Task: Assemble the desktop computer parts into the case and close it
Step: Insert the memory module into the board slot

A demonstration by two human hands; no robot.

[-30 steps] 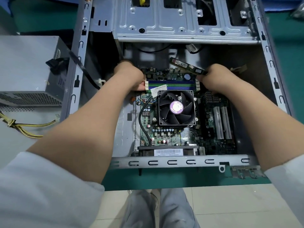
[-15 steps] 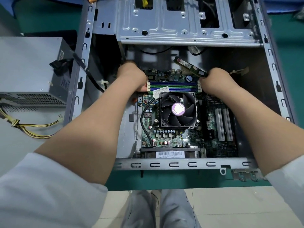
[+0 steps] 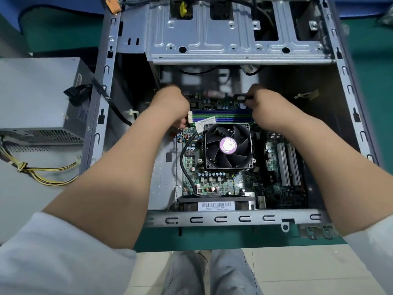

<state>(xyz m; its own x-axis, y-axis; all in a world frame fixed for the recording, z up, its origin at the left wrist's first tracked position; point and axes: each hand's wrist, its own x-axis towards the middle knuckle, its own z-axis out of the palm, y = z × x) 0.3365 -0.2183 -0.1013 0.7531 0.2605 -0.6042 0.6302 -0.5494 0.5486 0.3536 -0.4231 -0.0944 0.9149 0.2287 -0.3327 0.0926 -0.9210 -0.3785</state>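
Note:
The open grey computer case lies on its side with the green motherboard mounted inside. A black CPU fan sits just below the blue and green memory slots. My right hand is over the right end of the slots and grips a dark memory stick, which is blurred and mostly hidden by the fingers. My left hand rests at the left end of the slots by the white latches, with its fingers curled under and out of sight.
A grey power supply stands outside the case on the left, trailing yellow and black wires. A black cable runs from it over the case wall. The metal drive cage spans the far end. White card slots lie at right.
The memory stick lay slanted above the slots with most of its length showing; now it is turned and only a short blurred end shows. My left hand has stayed at the latches.

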